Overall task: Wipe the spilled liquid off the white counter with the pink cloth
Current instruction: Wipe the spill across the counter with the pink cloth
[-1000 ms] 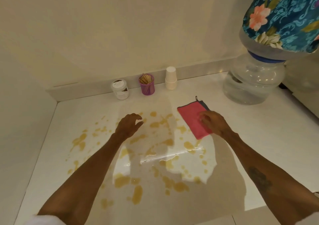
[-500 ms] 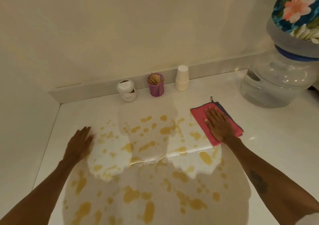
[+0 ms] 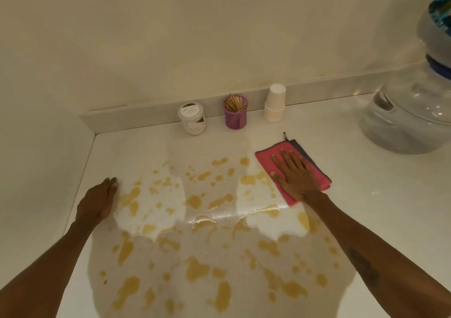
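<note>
Yellow-brown spilled liquid lies in many drops and patches across the middle and front of the white counter. A folded pink cloth with a grey underside lies flat at the spill's right edge. My right hand rests palm down on the cloth, fingers spread and pointing away from me. My left hand lies flat on the counter at the spill's left edge, near the left wall, holding nothing.
Along the back ledge stand a white jar, a purple cup of wooden sticks and a stack of white paper cups. A large clear water bottle with a floral cover stands at the right. A wall borders the counter's left side.
My left hand moved from the middle of the spill out to its left edge and settled flat. My right hand flattened onto the pink cloth. The view shifted, so everything sits further right.
</note>
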`<state>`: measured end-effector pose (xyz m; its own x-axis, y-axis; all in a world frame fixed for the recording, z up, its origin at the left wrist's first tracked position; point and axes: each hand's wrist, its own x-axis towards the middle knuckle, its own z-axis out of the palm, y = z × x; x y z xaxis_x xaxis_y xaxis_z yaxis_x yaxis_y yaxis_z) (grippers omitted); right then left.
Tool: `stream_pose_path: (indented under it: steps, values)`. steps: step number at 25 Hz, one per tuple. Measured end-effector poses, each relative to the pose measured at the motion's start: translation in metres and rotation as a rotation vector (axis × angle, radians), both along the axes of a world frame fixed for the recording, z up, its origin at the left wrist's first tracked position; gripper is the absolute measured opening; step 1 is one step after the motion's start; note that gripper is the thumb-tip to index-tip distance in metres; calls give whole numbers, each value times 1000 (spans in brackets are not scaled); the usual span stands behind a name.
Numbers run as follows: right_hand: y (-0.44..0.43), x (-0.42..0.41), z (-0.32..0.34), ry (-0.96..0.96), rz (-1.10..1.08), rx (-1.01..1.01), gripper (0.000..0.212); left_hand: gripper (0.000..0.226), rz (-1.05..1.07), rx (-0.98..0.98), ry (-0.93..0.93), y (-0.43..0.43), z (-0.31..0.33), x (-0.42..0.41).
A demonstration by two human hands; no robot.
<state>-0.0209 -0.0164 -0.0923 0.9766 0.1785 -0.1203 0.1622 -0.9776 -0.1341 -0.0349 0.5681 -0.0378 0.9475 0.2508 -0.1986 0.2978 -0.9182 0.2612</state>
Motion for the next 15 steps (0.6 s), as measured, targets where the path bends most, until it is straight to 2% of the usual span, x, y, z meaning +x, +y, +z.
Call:
stream_pose_path:
  steps: [2, 5, 8, 13, 15]
  values:
    - [-19, -9, 2, -12, 31, -15, 77, 60, -40, 35, 87, 18, -10, 7]
    - [-28, -2, 6, -35, -112, 1, 78, 59, -57, 127, 174, 32, -27, 13]
    - [-13, 23, 2, -30, -217, -8, 85, 61, -46, 73, 177, 33, -43, 13]
    - [47, 55, 4, 4, -194, -4, 80, 59, -26, 61, 198, 37, -51, 15]
    - [88, 51, 6, 0, -92, 19, 74, 59, -44, 49, 196, 37, -48, 15]
